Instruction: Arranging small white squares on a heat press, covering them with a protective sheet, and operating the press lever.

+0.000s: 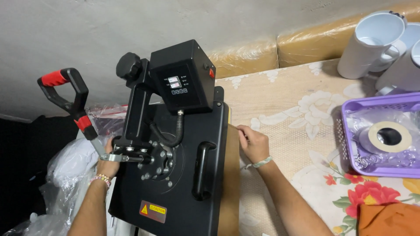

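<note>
The black flat-plate heat press (175,175) is laid with its long axis running away from the person, control box at the far end. Its left edge is gripped by the left hand (106,164), fingers curled under the lever; the right edge is pinched by the right hand (253,142). One red-and-black handle (70,94) rises left of that grip. Further right, three white mugs (376,41) and one purple plastic basket (350,109) are seen on the floral tablecloth (284,105).
</note>
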